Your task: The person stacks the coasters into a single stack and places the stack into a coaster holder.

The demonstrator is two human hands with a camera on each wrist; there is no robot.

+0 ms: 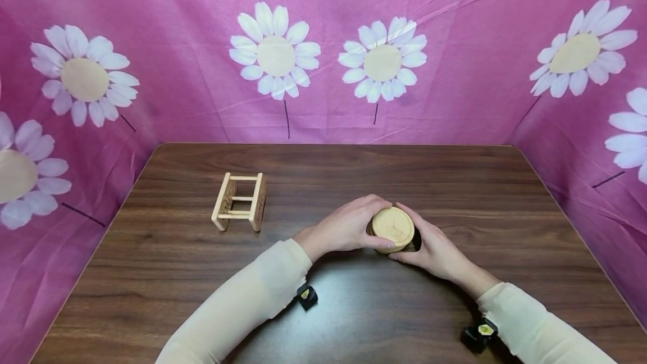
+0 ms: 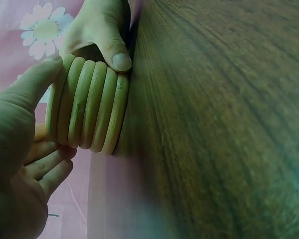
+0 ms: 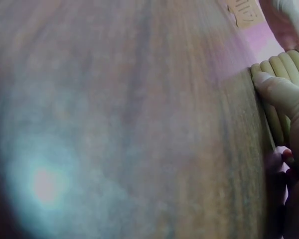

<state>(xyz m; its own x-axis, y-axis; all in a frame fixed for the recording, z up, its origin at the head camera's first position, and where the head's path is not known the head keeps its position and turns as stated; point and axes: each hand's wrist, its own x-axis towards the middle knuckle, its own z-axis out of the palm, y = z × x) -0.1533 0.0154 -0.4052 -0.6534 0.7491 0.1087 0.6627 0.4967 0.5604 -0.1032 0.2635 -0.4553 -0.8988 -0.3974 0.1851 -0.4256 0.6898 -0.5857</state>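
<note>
A stack of several round wooden coasters (image 1: pixel 393 226) stands on the table, its top one engraved with a line drawing. From the left, my left hand (image 1: pixel 351 224) holds the stack near the top, thumb on the near side and fingers around the far side. My right hand (image 1: pixel 436 247) grips it lower down from the right. In the left wrist view the coasters (image 2: pixel 87 107) lie flush against each other, with the right thumb (image 2: pixel 120 60) at the bottom ones. The right wrist view shows part of the stack (image 3: pixel 280 67) beyond the right thumb.
A small wooden rack (image 1: pixel 258 202) with cut-out side panels and crossbars stands left of the hands on the brown wood-grain table (image 1: pixel 167 251). Pink cloth (image 1: pixel 323 117) with white daisies hangs behind and at both sides. Black wrist cameras (image 1: pixel 306 296) sit under both sleeves.
</note>
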